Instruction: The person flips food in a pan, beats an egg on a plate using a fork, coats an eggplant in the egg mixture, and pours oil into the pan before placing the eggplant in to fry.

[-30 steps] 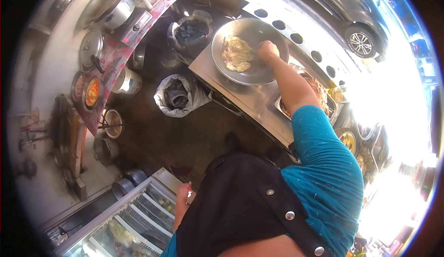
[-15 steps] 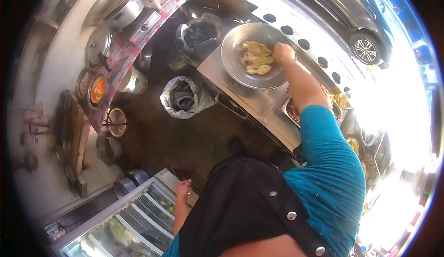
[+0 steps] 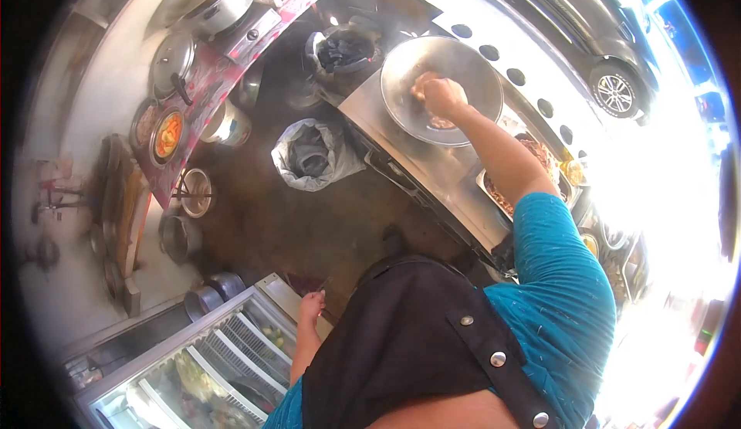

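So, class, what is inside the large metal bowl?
Brownish food shows inside the metal bowl, beside the person's right hand. That hand covers part of the bowl's inside, so anything directly beneath it cannot be seen.

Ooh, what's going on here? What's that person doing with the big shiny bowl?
A person in a blue-green sleeve has their right hand down inside the big metal bowl, at some food. The hand hides much of the food, so it's hard to tell whether they're gripping it. The bowl sits on a metal counter. Their left hand is out of the bowl, near a glass-topped case.
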A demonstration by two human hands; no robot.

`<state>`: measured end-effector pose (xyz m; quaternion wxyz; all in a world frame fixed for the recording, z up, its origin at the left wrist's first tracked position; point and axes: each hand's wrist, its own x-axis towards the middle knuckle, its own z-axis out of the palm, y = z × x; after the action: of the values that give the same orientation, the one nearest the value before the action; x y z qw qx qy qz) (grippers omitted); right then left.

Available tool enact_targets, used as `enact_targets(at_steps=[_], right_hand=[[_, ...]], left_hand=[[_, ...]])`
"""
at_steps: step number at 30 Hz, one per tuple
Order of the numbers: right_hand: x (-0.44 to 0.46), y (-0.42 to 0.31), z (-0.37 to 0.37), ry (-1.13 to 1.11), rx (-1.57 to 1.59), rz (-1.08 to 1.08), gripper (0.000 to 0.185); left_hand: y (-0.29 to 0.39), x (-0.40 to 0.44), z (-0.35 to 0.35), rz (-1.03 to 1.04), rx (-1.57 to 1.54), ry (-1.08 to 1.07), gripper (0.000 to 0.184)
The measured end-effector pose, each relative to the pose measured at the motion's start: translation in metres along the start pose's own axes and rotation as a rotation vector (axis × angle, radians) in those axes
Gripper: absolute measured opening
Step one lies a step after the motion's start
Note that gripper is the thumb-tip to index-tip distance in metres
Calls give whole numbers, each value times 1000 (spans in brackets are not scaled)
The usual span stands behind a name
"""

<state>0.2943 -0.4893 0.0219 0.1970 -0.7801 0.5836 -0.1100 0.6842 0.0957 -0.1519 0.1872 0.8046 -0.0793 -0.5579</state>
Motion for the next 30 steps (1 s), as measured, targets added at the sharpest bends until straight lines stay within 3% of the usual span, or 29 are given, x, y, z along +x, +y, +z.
enact_targets(at_steps=[2,4,5,14,17,20,22,26,28,30], right_hand=[[0,-6,6,-33,176,53,24],[4,-5,3,-233,-281,18,23],[7,0,4,-234,-281,16,23],[10,53,6,67,-231,-84,20],[-16,48,6,-11,-279,-26,22],[-69,30,6,-4,-276,-1,23],[-136,1,-10,132,-73,-21,21],[-262,-21,-36,-156,115,72,27],[-316,-20,-50,-307,61,204,31],[-366,2,-51,-281,29,321,32]], left_hand=[[16,-12,3,8,-16,35,30],[24,-16,4,18,-30,66,30],[28,-19,3,12,-43,72,30],[-37,15,-7,-13,-37,-44,30],[-36,10,-1,-16,-34,-56,30],[-18,5,7,-44,29,-67,30],[-2,11,13,-68,73,-100,30],[38,41,32,-79,233,-269,30],[69,47,46,-84,270,-345,30],[114,26,87,75,605,-425,32]])
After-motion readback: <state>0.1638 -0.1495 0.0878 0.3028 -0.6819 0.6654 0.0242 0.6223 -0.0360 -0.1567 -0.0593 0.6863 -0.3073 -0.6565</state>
